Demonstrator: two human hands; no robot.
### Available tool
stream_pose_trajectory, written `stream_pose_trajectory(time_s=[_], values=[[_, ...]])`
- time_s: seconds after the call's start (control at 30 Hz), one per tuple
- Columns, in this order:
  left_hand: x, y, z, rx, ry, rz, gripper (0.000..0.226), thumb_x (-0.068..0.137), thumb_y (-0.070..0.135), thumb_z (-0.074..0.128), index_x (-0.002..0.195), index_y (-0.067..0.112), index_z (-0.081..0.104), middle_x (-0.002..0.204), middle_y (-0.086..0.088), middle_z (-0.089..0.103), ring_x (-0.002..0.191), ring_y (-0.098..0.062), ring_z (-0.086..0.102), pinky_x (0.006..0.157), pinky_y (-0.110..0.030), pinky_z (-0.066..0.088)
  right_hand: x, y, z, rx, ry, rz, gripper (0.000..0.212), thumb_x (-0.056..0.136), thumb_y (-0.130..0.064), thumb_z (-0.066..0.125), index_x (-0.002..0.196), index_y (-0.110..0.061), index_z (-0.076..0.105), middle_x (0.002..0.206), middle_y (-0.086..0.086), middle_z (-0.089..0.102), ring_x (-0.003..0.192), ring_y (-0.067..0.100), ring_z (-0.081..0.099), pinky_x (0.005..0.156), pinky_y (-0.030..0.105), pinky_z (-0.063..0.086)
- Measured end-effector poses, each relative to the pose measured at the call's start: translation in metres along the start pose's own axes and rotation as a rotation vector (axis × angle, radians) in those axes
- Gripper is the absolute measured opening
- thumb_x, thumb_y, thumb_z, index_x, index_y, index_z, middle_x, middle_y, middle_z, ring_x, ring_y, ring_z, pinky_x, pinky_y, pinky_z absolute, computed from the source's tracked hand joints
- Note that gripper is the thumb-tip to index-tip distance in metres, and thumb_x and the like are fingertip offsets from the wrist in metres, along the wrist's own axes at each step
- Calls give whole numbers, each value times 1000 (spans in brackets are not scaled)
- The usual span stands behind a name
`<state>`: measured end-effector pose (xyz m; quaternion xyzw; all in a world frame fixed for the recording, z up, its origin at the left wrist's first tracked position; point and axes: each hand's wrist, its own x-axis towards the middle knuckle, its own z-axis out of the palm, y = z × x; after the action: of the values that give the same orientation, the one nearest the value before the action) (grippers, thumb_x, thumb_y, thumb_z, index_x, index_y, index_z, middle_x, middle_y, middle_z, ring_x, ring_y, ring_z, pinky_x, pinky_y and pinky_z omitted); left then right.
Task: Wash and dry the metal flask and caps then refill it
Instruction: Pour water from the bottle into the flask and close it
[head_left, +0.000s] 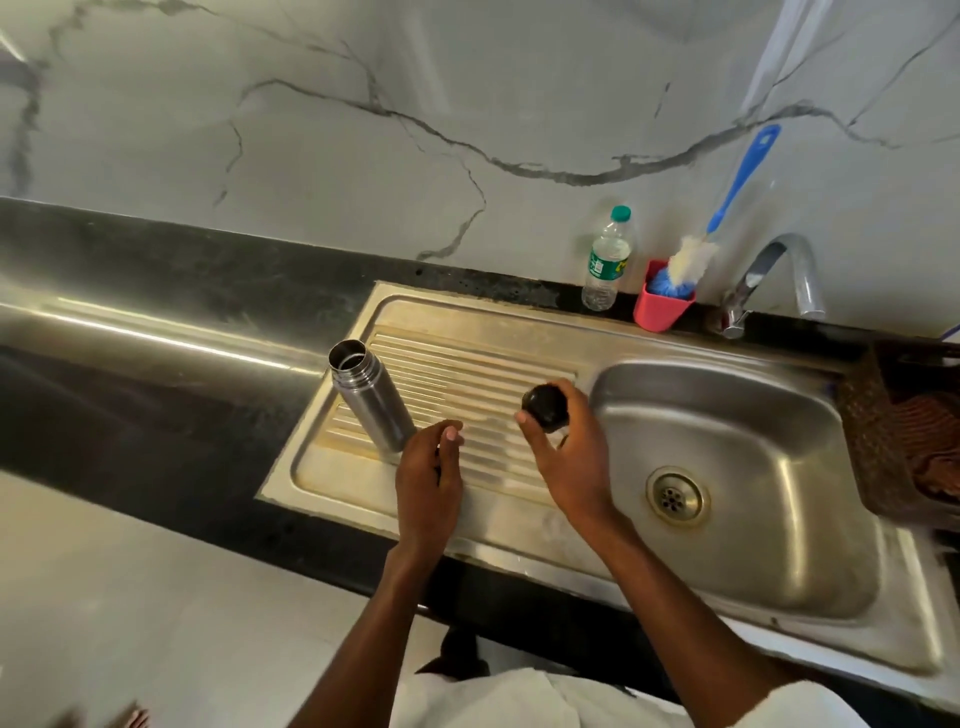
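On the ribbed drainboard (467, 374) of the steel sink unit, head view, the metal flask (370, 395) stands upright and uncapped, mouth open, at the drainboard's left edge. The right hand (566, 457) grips a dark cap (545, 408) between thumb and curled fingers, held above the drainboard just left of the basin (727, 467). The left hand (428, 473) hovers just beside the flask's base, fingers loosely curled; something dark may sit inside them, but this cannot be confirmed. Whether it touches the flask is unclear.

Assessment: the task appears to be at its start, with the flask opened and washing not yet begun. No water is seen running from the tap (779, 275).

Recommendation for the step in hand: carry the cap over the basin before wetting it, keeping the pinch firm, as a small wet cap slips easily toward the drain (677, 496). Keep the flask clear of the moving left wrist; it stands near the rim and could tip. The bottle brush (727, 208) in the pink holder (660, 306) behind the drainboard suits the flask's narrow interior. A plastic water bottle (605, 260) stands beside that holder.
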<state>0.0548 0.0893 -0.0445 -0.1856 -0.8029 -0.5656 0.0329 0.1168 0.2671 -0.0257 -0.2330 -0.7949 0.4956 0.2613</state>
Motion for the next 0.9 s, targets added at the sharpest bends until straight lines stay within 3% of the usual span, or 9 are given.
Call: stream_pose_trajectory(time_s=[0.1, 0.17, 0.27, 0.37, 0.47, 0.5, 0.63, 0.7, 0.9], values=[[-6, -2, -3, 23, 54, -36, 36, 113, 37, 43, 102, 20, 72, 75, 4, 67, 70, -17, 67, 63, -49, 56, -3, -5, 2, 276, 25, 353, 38, 96, -49, 66, 124, -23, 59, 115, 6, 71, 89, 13, 69, 72, 24, 54], [-7, -5, -4, 36, 76, -43, 39, 113, 39, 42, 97, 19, 72, 74, 5, 68, 69, -16, 67, 62, -48, 56, -8, -3, 5, 250, -59, 580, 43, 95, -55, 64, 121, -21, 59, 112, 8, 73, 85, 16, 70, 68, 28, 54], [-7, -7, -9, 45, 83, -9, 38, 113, 39, 43, 95, 20, 71, 77, 4, 69, 71, -16, 68, 62, -47, 56, -14, -18, 2, 36, 1, 240, 47, 96, -52, 64, 131, -24, 51, 117, -5, 66, 100, 8, 63, 85, 22, 50], [-9, -3, -16, 67, 130, -22, 38, 111, 47, 42, 96, 25, 69, 81, 4, 71, 76, -12, 69, 65, -37, 58, -10, -26, 3, 12, 40, 97, 44, 100, -44, 62, 136, -22, 48, 119, -6, 63, 94, 1, 62, 79, 11, 48], [-7, -7, -25, 83, 192, -64, 38, 108, 54, 44, 103, 23, 66, 93, 1, 71, 86, -12, 68, 72, -39, 59, -16, -24, 12, 313, -93, 668, 43, 98, -50, 61, 123, -15, 59, 105, 5, 70, 66, 11, 65, 54, 23, 49], [-6, -9, -28, 80, 219, -88, 36, 107, 53, 46, 107, 22, 64, 98, 0, 70, 88, -15, 67, 75, -42, 59, -21, -21, 15, 283, -127, 724, 44, 97, -53, 62, 121, -16, 60, 103, 5, 71, 65, 14, 67, 53, 27, 49], [6, -9, -40, 54, 374, -182, 31, 104, 46, 60, 115, 17, 55, 105, 0, 60, 92, -16, 57, 80, -41, 56, -23, -22, 16, 181, -81, 528, 42, 91, -53, 69, 122, -28, 57, 117, -1, 69, 95, 17, 71, 77, 35, 58], [13, -10, -47, 51, 402, -192, 37, 101, 42, 67, 121, 15, 52, 111, -2, 55, 98, -17, 54, 86, -42, 55, -19, -25, 15, 107, -39, 424, 38, 89, -42, 76, 121, -30, 59, 124, 0, 63, 108, 15, 62, 91, 31, 51], [43, -32, -64, 86, 182, -327, 102, 81, 65, 80, 158, 19, 31, 158, -5, 41, 145, -26, 42, 119, -50, 38, -12, -46, 22, 21, -57, 258, 56, 86, -17, 81, 136, -26, 59, 133, -8, 58, 123, 13, 56, 107, 35, 48]])
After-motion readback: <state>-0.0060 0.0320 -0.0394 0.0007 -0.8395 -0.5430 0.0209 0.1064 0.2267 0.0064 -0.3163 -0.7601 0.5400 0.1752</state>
